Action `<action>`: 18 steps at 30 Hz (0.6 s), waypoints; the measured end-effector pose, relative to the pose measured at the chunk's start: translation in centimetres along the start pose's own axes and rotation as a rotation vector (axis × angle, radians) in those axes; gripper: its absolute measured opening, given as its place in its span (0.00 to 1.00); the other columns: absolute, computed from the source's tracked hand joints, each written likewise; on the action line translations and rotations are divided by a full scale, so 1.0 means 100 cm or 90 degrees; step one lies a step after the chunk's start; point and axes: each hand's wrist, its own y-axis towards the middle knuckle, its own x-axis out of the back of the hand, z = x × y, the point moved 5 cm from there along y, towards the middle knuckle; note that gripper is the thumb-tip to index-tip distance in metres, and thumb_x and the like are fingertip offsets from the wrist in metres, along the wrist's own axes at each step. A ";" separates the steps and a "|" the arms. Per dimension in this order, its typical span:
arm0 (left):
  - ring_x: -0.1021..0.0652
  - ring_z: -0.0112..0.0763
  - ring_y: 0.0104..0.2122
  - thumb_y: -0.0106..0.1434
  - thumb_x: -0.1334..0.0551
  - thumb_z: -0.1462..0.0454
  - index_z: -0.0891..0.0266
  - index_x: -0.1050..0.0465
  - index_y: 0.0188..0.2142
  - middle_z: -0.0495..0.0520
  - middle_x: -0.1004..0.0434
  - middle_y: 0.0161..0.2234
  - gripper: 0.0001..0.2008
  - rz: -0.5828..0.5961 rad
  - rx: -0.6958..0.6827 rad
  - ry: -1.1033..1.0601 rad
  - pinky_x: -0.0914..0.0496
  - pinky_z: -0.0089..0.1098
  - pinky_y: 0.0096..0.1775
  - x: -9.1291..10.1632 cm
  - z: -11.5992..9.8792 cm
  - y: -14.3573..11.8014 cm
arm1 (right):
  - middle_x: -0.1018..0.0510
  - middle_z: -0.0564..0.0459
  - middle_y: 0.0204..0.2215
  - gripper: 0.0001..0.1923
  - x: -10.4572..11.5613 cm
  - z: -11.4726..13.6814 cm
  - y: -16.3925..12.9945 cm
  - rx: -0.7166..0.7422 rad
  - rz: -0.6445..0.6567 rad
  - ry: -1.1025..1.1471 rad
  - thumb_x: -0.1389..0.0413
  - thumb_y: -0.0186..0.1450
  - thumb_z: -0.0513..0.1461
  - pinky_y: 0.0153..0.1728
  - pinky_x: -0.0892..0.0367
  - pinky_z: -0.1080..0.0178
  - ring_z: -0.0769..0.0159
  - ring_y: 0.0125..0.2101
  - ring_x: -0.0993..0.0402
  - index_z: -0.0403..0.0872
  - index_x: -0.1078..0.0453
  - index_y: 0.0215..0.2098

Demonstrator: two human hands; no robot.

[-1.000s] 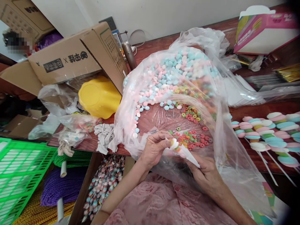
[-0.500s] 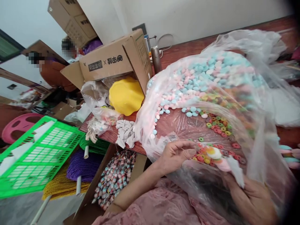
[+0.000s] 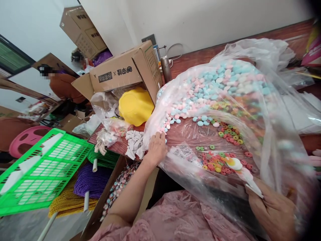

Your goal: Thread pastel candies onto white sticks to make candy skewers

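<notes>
A large clear plastic bag [image 3: 276,110] lies open on the wooden table [image 3: 190,60], holding pink, blue and white round candies [image 3: 213,87] and colourful ring candies [image 3: 218,164]. My left hand [image 3: 156,149] reaches into the bag's left edge, fingers down on the round candies there. My right hand [image 3: 274,211], at the lower right, grips a white stick [image 3: 249,182] with candy pieces threaded on its tip [image 3: 233,163], held over the ring candies.
A cardboard box [image 3: 120,72] and a yellow tub [image 3: 135,106] stand left of the bag, with small bags and grey cloth [image 3: 134,144]. A green plastic crate [image 3: 37,167], purple and gold cord rolls and finished candy sticks [image 3: 117,189] sit below the table. Two people are at the far left.
My left hand left the candy stick and moved left to the round candies at the bag's edge. The right hand kept the stick. The view swung left.
</notes>
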 end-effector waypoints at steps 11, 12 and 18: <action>0.26 0.50 0.51 0.60 0.41 0.73 0.71 0.35 0.54 0.71 0.31 0.52 0.21 0.021 -0.056 0.013 0.29 0.41 0.48 0.002 -0.052 0.051 | 0.15 0.53 0.30 0.12 0.001 -0.007 -0.002 0.070 -0.069 -0.017 0.46 0.65 0.40 0.30 0.25 0.67 0.61 0.26 0.18 0.48 0.19 0.36; 0.26 0.50 0.51 0.60 0.41 0.73 0.70 0.34 0.54 0.70 0.31 0.52 0.21 0.015 -0.087 -0.005 0.29 0.41 0.49 0.002 -0.061 0.052 | 0.15 0.53 0.30 0.12 0.001 -0.008 -0.003 0.063 -0.069 -0.016 0.46 0.65 0.40 0.31 0.24 0.66 0.60 0.27 0.17 0.48 0.19 0.36; 0.26 0.41 0.49 0.60 0.44 0.74 0.60 0.33 0.58 0.60 0.28 0.49 0.27 -0.088 -0.269 -0.208 0.30 0.38 0.52 0.012 -0.086 0.059 | 0.18 0.53 0.23 0.11 0.000 -0.017 -0.006 -0.073 -0.069 0.064 0.42 0.60 0.45 0.36 0.23 0.61 0.57 0.28 0.18 0.50 0.19 0.29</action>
